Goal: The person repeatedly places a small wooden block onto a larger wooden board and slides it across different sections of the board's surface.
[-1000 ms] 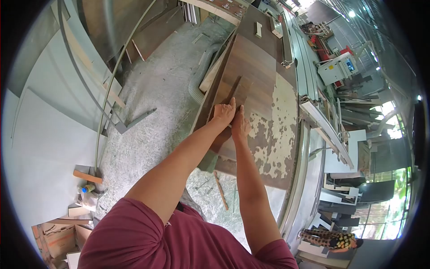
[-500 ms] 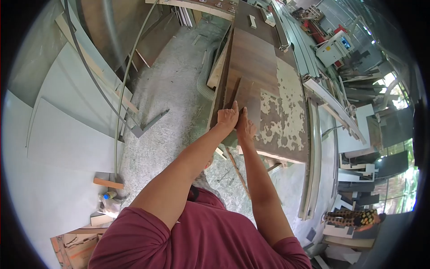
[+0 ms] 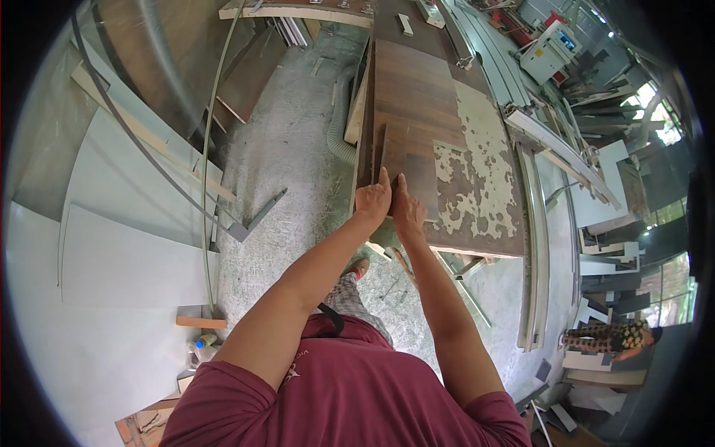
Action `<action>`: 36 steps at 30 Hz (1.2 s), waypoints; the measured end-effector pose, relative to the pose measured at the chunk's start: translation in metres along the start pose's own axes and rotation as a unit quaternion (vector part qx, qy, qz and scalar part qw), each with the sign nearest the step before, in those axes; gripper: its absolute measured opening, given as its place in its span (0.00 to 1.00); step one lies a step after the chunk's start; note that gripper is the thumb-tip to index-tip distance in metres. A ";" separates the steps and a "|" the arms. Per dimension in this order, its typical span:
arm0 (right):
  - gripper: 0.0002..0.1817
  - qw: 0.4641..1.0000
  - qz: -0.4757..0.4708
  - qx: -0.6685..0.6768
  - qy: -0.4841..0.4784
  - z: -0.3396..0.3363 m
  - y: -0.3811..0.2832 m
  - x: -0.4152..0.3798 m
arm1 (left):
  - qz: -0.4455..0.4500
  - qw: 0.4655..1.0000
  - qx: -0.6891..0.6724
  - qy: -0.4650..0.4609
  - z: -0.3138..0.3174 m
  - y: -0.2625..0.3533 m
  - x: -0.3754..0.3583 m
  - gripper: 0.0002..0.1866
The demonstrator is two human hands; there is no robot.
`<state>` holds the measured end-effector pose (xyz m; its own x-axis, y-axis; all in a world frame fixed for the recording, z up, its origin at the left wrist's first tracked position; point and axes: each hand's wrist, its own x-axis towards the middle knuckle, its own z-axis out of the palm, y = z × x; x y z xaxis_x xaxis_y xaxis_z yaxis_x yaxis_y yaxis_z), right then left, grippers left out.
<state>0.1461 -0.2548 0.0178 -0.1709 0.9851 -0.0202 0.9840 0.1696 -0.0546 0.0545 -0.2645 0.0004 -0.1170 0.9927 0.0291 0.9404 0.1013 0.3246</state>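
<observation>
A dark brown wood-grain board (image 3: 418, 167) lies on the near left part of a workbench. At its near left corner is my left hand (image 3: 373, 199), one digit pointing forward and the other fingers folded round the edge. Close beside it, my right hand (image 3: 407, 211) grips the near end of the same board, one finger stretched along the top. The undersides of both hands are hidden. A larger brown wood-grain sheet (image 3: 413, 78) lies beyond. Right of the board, the bench top (image 3: 480, 186) shows a patchy cream and brown surface.
A metal rail (image 3: 530, 261) runs along the bench's right side. A ribbed grey hose (image 3: 340, 123) hangs at its left. White panels (image 3: 134, 253) lean on the left near a dark angled bar (image 3: 253, 217). A person (image 3: 614, 339) is at the far right.
My view has shifted, showing more of my legs and a foot below. Both hands stay at the near end of the board, whose left edge now appears straighter relative to the bench.
</observation>
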 end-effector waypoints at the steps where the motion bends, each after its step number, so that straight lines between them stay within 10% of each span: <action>1: 0.27 1.000 0.003 0.002 -0.001 0.002 0.000 0.006 | 0.002 1.000 0.002 -0.002 0.000 -0.001 0.004 0.30; 36: 0.25 0.997 -0.064 0.041 0.023 0.000 -0.017 0.365 | -0.063 0.997 0.022 0.029 0.003 -0.039 0.357 0.26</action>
<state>0.0666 0.1022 0.0118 -0.2904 0.9562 0.0371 0.9467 0.2927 -0.1343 -0.0234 0.0859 -0.0046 -0.2519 0.9666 0.0460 0.9304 0.2288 0.2865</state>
